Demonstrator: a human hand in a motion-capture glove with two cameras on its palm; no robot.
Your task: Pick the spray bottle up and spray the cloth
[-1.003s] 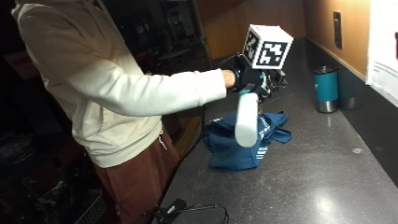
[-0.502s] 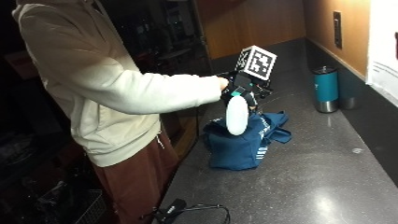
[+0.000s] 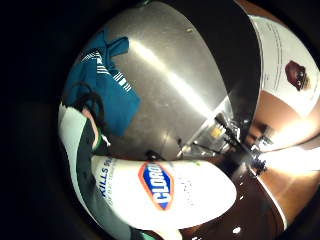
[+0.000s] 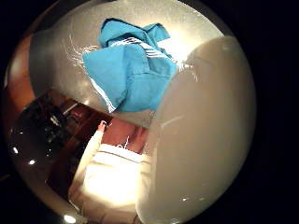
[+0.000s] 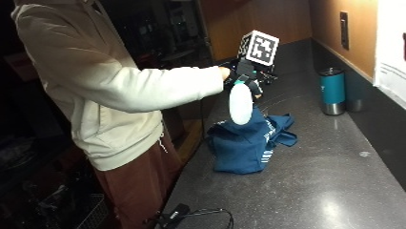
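Note:
My gloved right hand (image 5: 243, 75) grips the neck of a white spray bottle (image 5: 239, 103), which hangs upright in the air above the counter. The bottle carries a Clorox label (image 3: 158, 185) and fills much of the thumb side palm view (image 4: 205, 135). A crumpled blue cloth (image 5: 247, 140) with white stripes lies on the dark counter (image 5: 317, 191) right under and just beyond the bottle. Both palm views show the cloth (image 3: 107, 97) (image 4: 126, 77) spread on the speckled surface. The bottle's nozzle is hidden by the hand.
A teal tumbler (image 5: 331, 90) stands by the back wall at the right. A black cable and plug (image 5: 190, 214) lie at the counter's front corner. The counter's edge runs along the person's side. A white sheet (image 5: 390, 47) hangs on the wall.
The hand has drawn the bottle a little toward the person and lifted it; the bottle now hangs higher above the cloth. The cloth has not moved.

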